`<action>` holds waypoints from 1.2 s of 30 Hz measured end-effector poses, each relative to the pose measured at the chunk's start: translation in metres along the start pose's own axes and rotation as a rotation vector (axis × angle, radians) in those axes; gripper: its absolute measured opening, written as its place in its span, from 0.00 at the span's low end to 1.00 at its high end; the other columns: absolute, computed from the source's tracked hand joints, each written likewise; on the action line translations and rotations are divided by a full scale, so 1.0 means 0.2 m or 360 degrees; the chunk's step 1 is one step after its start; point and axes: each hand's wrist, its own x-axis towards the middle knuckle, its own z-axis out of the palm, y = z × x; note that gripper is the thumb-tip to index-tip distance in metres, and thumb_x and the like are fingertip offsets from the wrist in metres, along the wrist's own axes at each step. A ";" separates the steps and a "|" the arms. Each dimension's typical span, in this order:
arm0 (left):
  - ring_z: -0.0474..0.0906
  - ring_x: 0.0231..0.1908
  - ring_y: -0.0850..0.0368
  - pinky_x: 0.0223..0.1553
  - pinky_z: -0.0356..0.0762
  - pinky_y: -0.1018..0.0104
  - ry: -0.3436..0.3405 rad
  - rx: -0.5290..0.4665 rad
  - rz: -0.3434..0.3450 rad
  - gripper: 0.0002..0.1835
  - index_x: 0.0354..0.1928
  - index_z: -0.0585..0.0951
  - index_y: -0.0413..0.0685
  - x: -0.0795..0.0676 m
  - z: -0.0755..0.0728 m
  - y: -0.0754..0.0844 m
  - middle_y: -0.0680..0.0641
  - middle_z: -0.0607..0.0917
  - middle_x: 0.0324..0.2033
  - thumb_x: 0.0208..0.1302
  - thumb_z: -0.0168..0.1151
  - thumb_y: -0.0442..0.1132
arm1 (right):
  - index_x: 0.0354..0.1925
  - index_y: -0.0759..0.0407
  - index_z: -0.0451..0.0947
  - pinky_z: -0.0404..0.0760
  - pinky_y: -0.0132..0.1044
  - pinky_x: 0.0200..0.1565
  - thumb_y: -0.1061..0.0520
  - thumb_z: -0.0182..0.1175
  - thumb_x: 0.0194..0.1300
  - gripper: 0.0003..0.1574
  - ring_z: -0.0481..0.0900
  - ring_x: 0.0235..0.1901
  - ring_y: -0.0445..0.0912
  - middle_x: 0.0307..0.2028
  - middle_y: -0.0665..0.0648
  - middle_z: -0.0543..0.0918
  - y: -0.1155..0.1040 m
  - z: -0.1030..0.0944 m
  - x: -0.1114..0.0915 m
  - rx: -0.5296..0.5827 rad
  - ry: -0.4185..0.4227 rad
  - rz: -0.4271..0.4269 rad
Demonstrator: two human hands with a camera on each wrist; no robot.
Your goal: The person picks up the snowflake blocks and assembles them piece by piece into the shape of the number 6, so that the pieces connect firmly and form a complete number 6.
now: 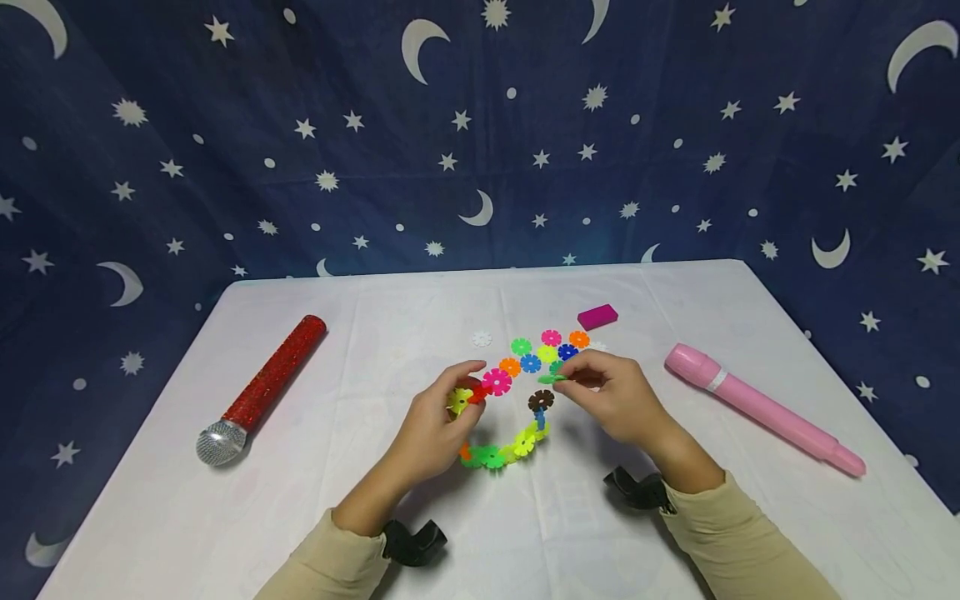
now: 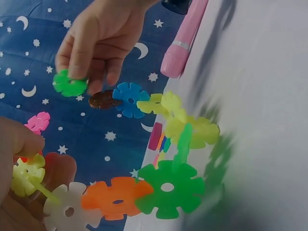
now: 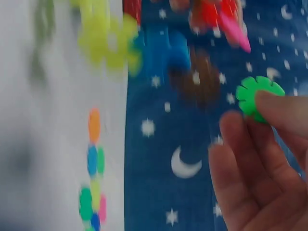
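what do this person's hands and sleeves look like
The left hand and right hand wear no gloves. The left sleeve and right sleeve are plain beige. A black curved fitting juts beside the left one, a similar black piece beside the right.

A dark blue cloth (image 1: pixel 517 125) printed with pale moons (image 1: pixel 409 48) and stars (image 1: pixel 219 31) is filling the upper half of the head view, and a white-covered table (image 1: pixel 187 533) is spreading across the lower half. Together they are suggesting a small staged tabletop set. The cloth is hiding what lies behind, leaving home or studio impossible to tell.
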 end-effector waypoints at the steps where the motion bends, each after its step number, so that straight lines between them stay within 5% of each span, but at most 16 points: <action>1: 0.76 0.31 0.59 0.31 0.80 0.66 -0.0002 -0.0015 0.0006 0.27 0.67 0.73 0.49 0.00 0.00 0.00 0.48 0.83 0.47 0.66 0.62 0.32 | 0.35 0.62 0.83 0.83 0.32 0.41 0.72 0.69 0.57 0.09 0.85 0.32 0.44 0.31 0.54 0.86 -0.01 0.02 0.00 0.0029 -0.0004 -0.0038; 5: 0.78 0.27 0.55 0.25 0.79 0.67 -0.0010 -0.0081 0.0017 0.28 0.69 0.72 0.52 0.00 0.00 0.01 0.47 0.83 0.46 0.67 0.60 0.30 | 0.35 0.61 0.83 0.84 0.36 0.44 0.73 0.69 0.57 0.10 0.86 0.32 0.43 0.30 0.52 0.87 -0.04 0.09 -0.01 0.0060 0.0009 -0.0123; 11: 0.86 0.36 0.51 0.26 0.80 0.66 -0.0062 -0.0184 0.0035 0.26 0.69 0.72 0.49 -0.01 0.01 0.03 0.45 0.82 0.46 0.69 0.55 0.28 | 0.34 0.59 0.84 0.84 0.42 0.43 0.72 0.70 0.55 0.11 0.84 0.36 0.43 0.32 0.52 0.86 -0.04 0.14 -0.02 -0.0109 0.0114 -0.0192; 22: 0.85 0.35 0.57 0.29 0.80 0.66 -0.0085 -0.0162 0.0032 0.24 0.67 0.73 0.47 -0.02 0.03 0.03 0.44 0.82 0.45 0.70 0.56 0.29 | 0.34 0.59 0.83 0.81 0.29 0.44 0.73 0.71 0.54 0.13 0.84 0.36 0.45 0.33 0.54 0.86 -0.03 0.17 -0.02 -0.0166 0.0171 -0.0379; 29: 0.81 0.35 0.62 0.34 0.80 0.68 0.0064 0.0001 0.0153 0.22 0.61 0.79 0.44 -0.02 0.04 0.02 0.48 0.86 0.43 0.65 0.68 0.31 | 0.34 0.62 0.83 0.81 0.28 0.42 0.75 0.73 0.47 0.16 0.85 0.33 0.46 0.32 0.53 0.86 -0.03 0.21 -0.03 -0.0193 0.0228 -0.0575; 36: 0.87 0.34 0.58 0.39 0.83 0.69 0.0105 -0.0108 0.0261 0.21 0.57 0.80 0.38 -0.02 0.06 0.02 0.46 0.88 0.39 0.61 0.69 0.26 | 0.32 0.64 0.84 0.84 0.32 0.38 0.76 0.74 0.43 0.17 0.86 0.30 0.48 0.30 0.55 0.87 -0.02 0.25 -0.02 -0.0172 0.0304 -0.0710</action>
